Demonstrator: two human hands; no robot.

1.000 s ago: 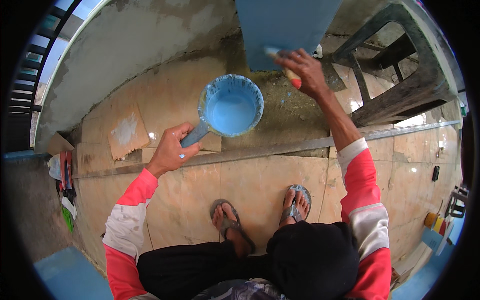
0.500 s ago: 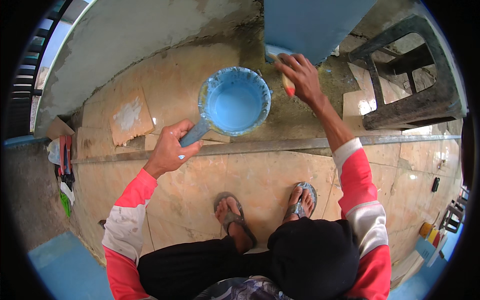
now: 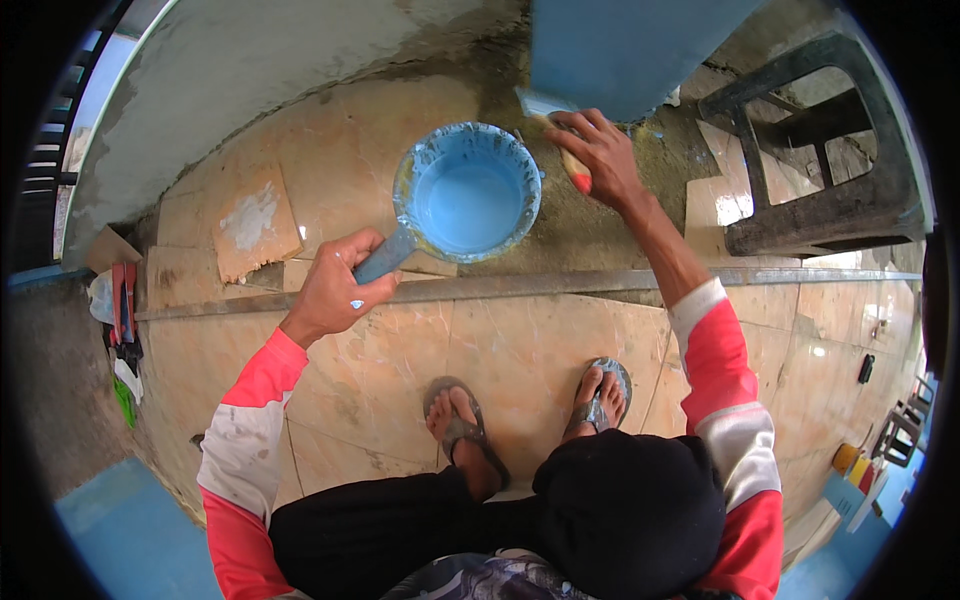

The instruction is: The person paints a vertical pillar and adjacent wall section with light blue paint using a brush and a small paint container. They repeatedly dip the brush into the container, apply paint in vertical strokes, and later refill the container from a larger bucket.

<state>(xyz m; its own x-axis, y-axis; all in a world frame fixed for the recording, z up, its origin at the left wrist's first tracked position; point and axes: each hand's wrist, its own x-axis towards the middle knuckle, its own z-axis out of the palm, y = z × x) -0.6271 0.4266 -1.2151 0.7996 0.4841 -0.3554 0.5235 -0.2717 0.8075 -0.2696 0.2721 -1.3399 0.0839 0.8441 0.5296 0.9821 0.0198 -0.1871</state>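
Observation:
My left hand is closed round the handle of a blue dipper, its rim smeared with paint. Light blue paint lies inside it. To the right, my right hand grips a paintbrush with a pale, red-tipped handle. The brush's blue-coated bristles point to the upper left, by the lower left corner of a blue-painted pillar. Whether they touch the pillar I cannot tell. Spots of paint mark my left hand.
A dark plastic stool stands right of the pillar. A loose tile piece with a white smear lies at the left, near the grey wall. A raised strip crosses the tiled floor before my sandalled feet. Bags and cloths sit far left.
The brush's bristles have swung left and slightly up, past the pillar's lower corner. The dipper has risen a little in the picture, still held in my left hand.

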